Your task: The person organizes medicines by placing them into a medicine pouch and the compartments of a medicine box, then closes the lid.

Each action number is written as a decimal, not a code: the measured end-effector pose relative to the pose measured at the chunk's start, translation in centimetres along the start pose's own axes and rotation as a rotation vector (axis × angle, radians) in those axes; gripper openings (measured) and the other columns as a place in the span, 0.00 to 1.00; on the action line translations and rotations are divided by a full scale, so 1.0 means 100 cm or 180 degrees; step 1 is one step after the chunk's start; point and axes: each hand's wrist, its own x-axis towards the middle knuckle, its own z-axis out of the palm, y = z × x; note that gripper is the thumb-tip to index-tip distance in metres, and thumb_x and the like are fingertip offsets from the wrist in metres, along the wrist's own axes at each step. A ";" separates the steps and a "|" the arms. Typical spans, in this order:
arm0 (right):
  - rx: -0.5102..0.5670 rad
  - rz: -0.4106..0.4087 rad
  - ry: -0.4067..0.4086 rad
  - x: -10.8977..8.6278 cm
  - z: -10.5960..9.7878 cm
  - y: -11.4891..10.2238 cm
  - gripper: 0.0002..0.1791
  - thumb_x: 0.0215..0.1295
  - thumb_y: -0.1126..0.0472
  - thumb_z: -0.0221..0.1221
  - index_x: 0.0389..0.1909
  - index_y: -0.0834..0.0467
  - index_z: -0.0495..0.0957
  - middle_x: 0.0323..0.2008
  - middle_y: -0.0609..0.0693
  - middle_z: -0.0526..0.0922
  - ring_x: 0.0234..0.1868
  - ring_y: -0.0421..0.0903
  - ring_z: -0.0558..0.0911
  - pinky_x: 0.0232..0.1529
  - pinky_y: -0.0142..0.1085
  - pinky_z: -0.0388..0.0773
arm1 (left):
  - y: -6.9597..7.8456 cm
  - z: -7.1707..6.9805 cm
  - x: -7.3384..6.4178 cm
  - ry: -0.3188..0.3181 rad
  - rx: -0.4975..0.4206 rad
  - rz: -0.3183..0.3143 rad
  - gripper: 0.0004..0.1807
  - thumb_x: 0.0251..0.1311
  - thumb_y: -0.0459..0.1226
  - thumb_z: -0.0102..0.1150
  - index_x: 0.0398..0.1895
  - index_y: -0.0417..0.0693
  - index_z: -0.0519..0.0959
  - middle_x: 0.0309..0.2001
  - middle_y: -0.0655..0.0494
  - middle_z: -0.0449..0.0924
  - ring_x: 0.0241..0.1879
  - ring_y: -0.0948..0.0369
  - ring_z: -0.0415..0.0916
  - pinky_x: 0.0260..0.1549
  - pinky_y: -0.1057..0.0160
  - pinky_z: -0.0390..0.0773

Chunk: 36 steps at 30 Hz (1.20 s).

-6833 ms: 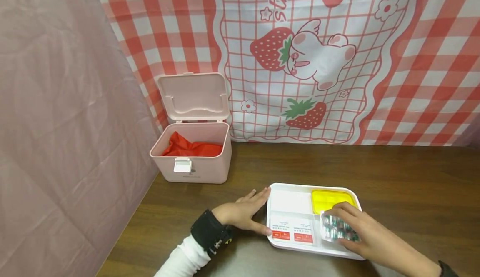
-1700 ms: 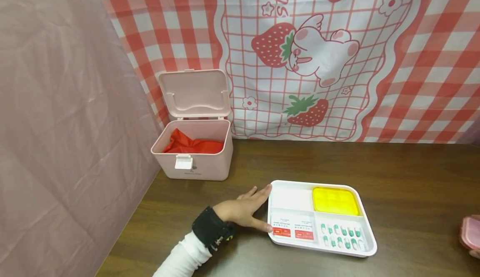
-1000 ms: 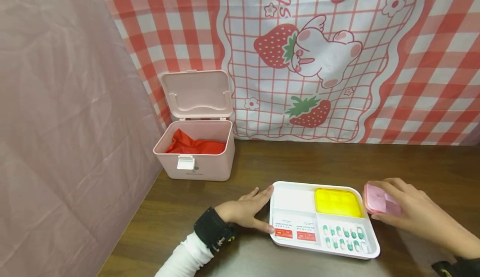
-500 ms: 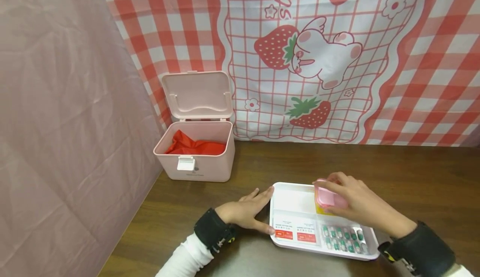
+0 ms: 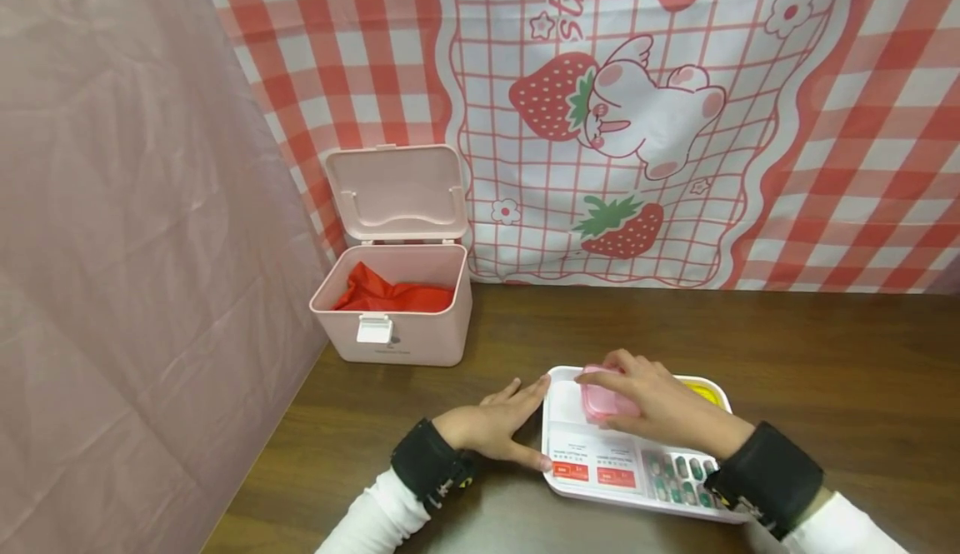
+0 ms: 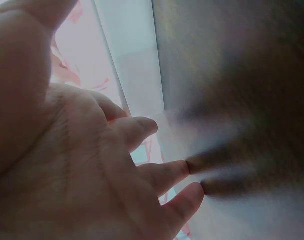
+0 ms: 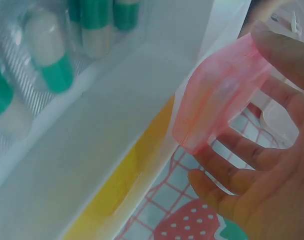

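Note:
My right hand (image 5: 660, 400) grips a small pink lidded plastic box (image 5: 600, 400) between thumb and fingers, at the back left compartment of a white divided tray (image 5: 615, 500). The right wrist view shows this pink box (image 7: 216, 95) tilted in the fingers; whether it touches the tray floor I cannot tell. My left hand (image 5: 491, 429) is spread, with thumb and fingertips against the tray's left edge. In the front left compartment lie flat white-and-red packets (image 5: 592, 472). A blister pack of green-and-white capsules (image 5: 681, 479) fills the front right one. Behind my right hand, a yellow box (image 5: 703, 389) is mostly hidden.
An open pink storage box (image 5: 405, 341) stands at the back left of the wooden table (image 5: 847, 371), its lid raised, with red cloth (image 5: 393, 296) inside. A checked strawberry curtain (image 5: 622, 229) hangs behind, and a plain pinkish cloth (image 5: 150, 287) covers the left side.
My right hand set the blister pack down, left the view and came back with the pink box. It then moved left across the yellow box. The left hand stays at the tray's edge.

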 end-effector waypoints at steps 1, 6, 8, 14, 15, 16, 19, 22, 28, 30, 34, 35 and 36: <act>0.0012 -0.0005 -0.0013 0.001 0.001 0.000 0.28 0.51 0.49 0.65 0.55 0.46 0.73 0.44 0.47 0.72 0.44 0.44 0.73 0.41 0.42 0.69 | 0.000 0.000 0.000 -0.0001 0.0000 -0.0001 0.56 0.51 0.58 0.59 0.72 0.50 0.34 0.73 0.55 0.37 0.70 0.45 0.36 0.65 0.44 0.49; 0.0051 -0.0037 -0.0016 0.007 0.006 0.000 0.27 0.50 0.50 0.65 0.54 0.47 0.72 0.44 0.48 0.72 0.43 0.45 0.73 0.42 0.43 0.69 | 0.001 0.000 0.000 -0.0007 -0.0009 -0.0009 0.56 0.51 0.58 0.58 0.72 0.50 0.34 0.73 0.55 0.37 0.70 0.45 0.36 0.65 0.44 0.49; 0.0097 -0.0032 -0.0033 0.009 0.009 0.000 0.27 0.50 0.51 0.66 0.53 0.48 0.72 0.43 0.48 0.72 0.43 0.45 0.72 0.41 0.43 0.69 | 0.002 0.000 -0.001 -0.0005 -0.0011 -0.0006 0.56 0.51 0.58 0.59 0.72 0.50 0.34 0.73 0.55 0.37 0.70 0.44 0.36 0.65 0.44 0.50; 0.0180 0.0040 -0.0121 0.010 0.014 0.003 0.28 0.48 0.51 0.67 0.53 0.47 0.73 0.43 0.48 0.71 0.43 0.44 0.70 0.41 0.42 0.68 | 0.003 -0.001 -0.002 -0.0015 -0.0040 0.0000 0.55 0.51 0.57 0.59 0.72 0.49 0.35 0.73 0.55 0.37 0.70 0.44 0.36 0.65 0.44 0.48; 0.0176 0.0050 -0.0126 0.010 0.015 0.004 0.28 0.47 0.51 0.68 0.52 0.47 0.73 0.43 0.48 0.71 0.42 0.44 0.69 0.41 0.42 0.67 | 0.003 -0.001 -0.002 -0.0016 -0.0038 -0.0001 0.55 0.51 0.57 0.59 0.72 0.49 0.35 0.73 0.55 0.37 0.70 0.44 0.36 0.65 0.44 0.48; 0.0161 0.0061 -0.0133 0.010 0.016 0.004 0.29 0.47 0.51 0.68 0.52 0.46 0.73 0.43 0.48 0.71 0.43 0.44 0.69 0.41 0.41 0.67 | 0.003 -0.002 -0.002 -0.0019 -0.0039 -0.0005 0.55 0.51 0.57 0.59 0.72 0.49 0.35 0.73 0.55 0.37 0.70 0.44 0.36 0.65 0.44 0.48; 0.0134 0.0079 -0.0139 0.011 0.016 0.007 0.29 0.45 0.49 0.68 0.52 0.45 0.73 0.43 0.48 0.71 0.44 0.46 0.67 0.42 0.42 0.67 | 0.003 -0.002 -0.002 -0.0018 -0.0031 -0.0003 0.55 0.51 0.57 0.58 0.72 0.49 0.35 0.73 0.54 0.37 0.70 0.44 0.36 0.65 0.44 0.48; 0.0139 0.0089 -0.0157 0.011 0.017 0.010 0.28 0.45 0.48 0.68 0.51 0.45 0.74 0.44 0.47 0.70 0.46 0.47 0.66 0.44 0.44 0.67 | 0.003 -0.002 -0.002 -0.0011 -0.0008 0.0004 0.56 0.51 0.58 0.58 0.72 0.49 0.35 0.73 0.55 0.37 0.70 0.45 0.36 0.65 0.43 0.49; 0.0147 0.0049 -0.0241 0.011 0.020 0.016 0.26 0.47 0.46 0.67 0.50 0.45 0.74 0.46 0.47 0.69 0.47 0.47 0.66 0.45 0.44 0.67 | 0.002 -0.001 -0.001 -0.0016 0.0011 -0.0006 0.56 0.51 0.58 0.58 0.72 0.50 0.34 0.73 0.56 0.37 0.71 0.45 0.36 0.64 0.43 0.50; 0.0100 0.0022 -0.0242 0.011 0.020 0.017 0.25 0.48 0.45 0.66 0.49 0.44 0.74 0.46 0.48 0.68 0.47 0.48 0.66 0.44 0.45 0.67 | 0.003 -0.001 -0.001 -0.0020 0.0010 -0.0017 0.56 0.51 0.58 0.58 0.72 0.50 0.34 0.73 0.56 0.37 0.71 0.45 0.35 0.64 0.43 0.50; 0.0043 -0.0050 -0.0194 0.009 0.022 0.019 0.24 0.50 0.44 0.64 0.49 0.43 0.74 0.47 0.48 0.68 0.48 0.48 0.67 0.45 0.45 0.68 | 0.003 -0.001 -0.001 -0.0037 -0.0013 -0.0034 0.56 0.51 0.58 0.58 0.72 0.50 0.33 0.73 0.56 0.36 0.71 0.45 0.35 0.64 0.43 0.50; 0.0038 -0.0068 -0.0184 0.009 0.022 0.019 0.24 0.50 0.44 0.64 0.49 0.43 0.74 0.47 0.48 0.68 0.48 0.48 0.67 0.45 0.46 0.68 | 0.003 -0.001 -0.001 -0.0040 -0.0020 -0.0036 0.56 0.51 0.58 0.58 0.72 0.51 0.33 0.73 0.56 0.36 0.71 0.45 0.35 0.64 0.43 0.50; 0.0031 -0.0090 -0.0176 0.009 0.023 0.020 0.24 0.51 0.44 0.64 0.49 0.43 0.74 0.47 0.48 0.68 0.49 0.49 0.67 0.45 0.46 0.68 | 0.003 -0.001 -0.001 -0.0045 -0.0024 -0.0036 0.56 0.51 0.58 0.58 0.72 0.51 0.33 0.73 0.56 0.36 0.71 0.45 0.35 0.64 0.43 0.49</act>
